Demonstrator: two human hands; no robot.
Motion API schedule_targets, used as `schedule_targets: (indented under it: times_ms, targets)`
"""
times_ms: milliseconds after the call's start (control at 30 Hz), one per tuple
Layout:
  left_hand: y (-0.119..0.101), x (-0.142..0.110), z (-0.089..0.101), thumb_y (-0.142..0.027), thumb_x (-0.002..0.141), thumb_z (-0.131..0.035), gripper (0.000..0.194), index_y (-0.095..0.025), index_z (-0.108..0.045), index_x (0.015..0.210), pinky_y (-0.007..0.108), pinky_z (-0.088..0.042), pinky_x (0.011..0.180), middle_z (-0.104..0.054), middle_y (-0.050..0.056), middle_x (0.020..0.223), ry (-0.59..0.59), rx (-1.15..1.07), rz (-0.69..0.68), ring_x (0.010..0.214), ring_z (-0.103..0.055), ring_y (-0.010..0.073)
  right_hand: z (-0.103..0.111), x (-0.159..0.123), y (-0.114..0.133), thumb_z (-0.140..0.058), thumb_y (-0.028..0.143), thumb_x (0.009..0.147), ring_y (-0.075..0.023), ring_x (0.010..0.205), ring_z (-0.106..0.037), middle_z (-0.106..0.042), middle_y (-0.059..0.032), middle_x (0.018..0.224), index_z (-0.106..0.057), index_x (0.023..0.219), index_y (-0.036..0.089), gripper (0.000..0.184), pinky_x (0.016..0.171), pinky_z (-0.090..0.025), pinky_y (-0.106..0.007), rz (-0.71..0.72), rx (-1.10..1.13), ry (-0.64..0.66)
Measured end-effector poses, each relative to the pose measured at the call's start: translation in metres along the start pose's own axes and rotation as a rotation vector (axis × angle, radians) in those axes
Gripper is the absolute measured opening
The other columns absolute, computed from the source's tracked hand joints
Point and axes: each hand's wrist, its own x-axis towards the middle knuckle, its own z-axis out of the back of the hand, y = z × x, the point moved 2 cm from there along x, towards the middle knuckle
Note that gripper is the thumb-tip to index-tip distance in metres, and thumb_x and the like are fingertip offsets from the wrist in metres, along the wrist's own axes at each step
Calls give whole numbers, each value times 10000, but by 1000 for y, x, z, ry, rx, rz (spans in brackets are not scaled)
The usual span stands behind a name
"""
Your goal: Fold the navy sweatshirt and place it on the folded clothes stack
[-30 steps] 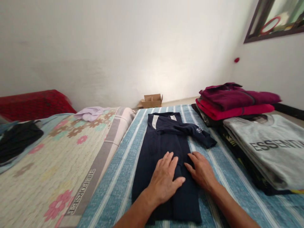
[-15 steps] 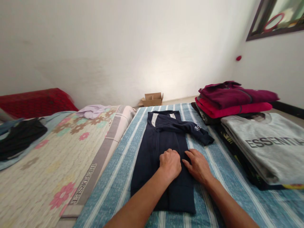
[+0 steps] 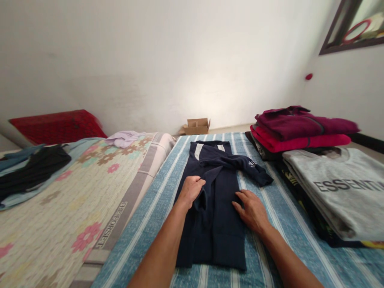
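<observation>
A dark navy sweatshirt (image 3: 228,208) with white shoulder patches lies folded lengthwise on the blue striped bed sheet (image 3: 156,196). One sleeve lies across its upper part, and the cuff with white lettering sticks out to the right. My left hand (image 3: 192,190) is closed on a pinch of the sweatshirt's fabric at the left side, lifting it into a raised fold. My right hand (image 3: 250,208) rests on the garment's right edge with fingers stretched and apart.
To the right stand folded clothes: a grey T-shirt (image 3: 345,188) on one pile, a maroon garment (image 3: 303,122) on another. A floral mattress cover (image 3: 99,188) on the left carries a lilac cloth (image 3: 123,139) and dark clothing (image 3: 39,168). A cardboard box (image 3: 196,127) sits by the wall.
My left hand went from lying flat to closing on the sweatshirt's fabric, then moved left, pulling the cloth up with it. My right hand stays in about the same place.
</observation>
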Motion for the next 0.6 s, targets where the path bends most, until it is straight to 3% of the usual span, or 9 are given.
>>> schedule_targets:
  times_ms: [100,200,333,400,467,600]
  targets:
    - [-6,-6,-6,-258,693,-486,304,-188,-313,452,235,-217,492,-271,-63,472,11,114,-71,488,-331,89,1,0,1,-455,360,872,-253,1070,-547,-589,-135,1164,-628,1114,159,359,910,-419,-359,3,-6,-6]
    - [-15,-16,-13,-220,727,-467,263,-183,-398,475,236,-298,542,-405,-38,494,47,298,-134,527,-432,108,1,-1,1,-461,354,871,-253,1073,-550,-595,-135,1162,-628,1123,156,361,914,-421,-360,10,-7,-11]
    - [-22,-43,-32,-301,801,-450,221,-172,-630,801,299,-428,727,-663,83,850,126,549,-231,808,-609,207,-3,-3,-2,-445,365,876,-265,1084,-546,-595,-143,1168,-622,1135,139,387,905,-431,-375,25,-9,-15]
    - [-22,-60,-46,-372,800,-478,319,-163,-629,987,372,-435,857,-641,134,1069,242,635,-309,1012,-581,267,-5,-4,-4,-441,365,877,-266,1083,-547,-595,-147,1168,-624,1131,130,392,909,-431,-378,35,-8,-19]
    - [-19,-74,-58,-421,790,-511,464,-136,-573,1150,459,-353,998,-538,177,1270,320,687,-348,1218,-449,316,-7,-4,-6,-438,366,878,-264,1080,-549,-598,-146,1165,-629,1122,128,391,917,-427,-376,47,-8,-23]
    - [-15,-89,-62,-456,818,-499,607,-111,-439,1313,513,-211,1096,-368,182,1431,324,663,-336,1357,-257,316,-10,-5,-8,-439,381,876,-266,1080,-546,-598,-148,1167,-627,1126,114,411,943,-413,-381,65,-8,-22]
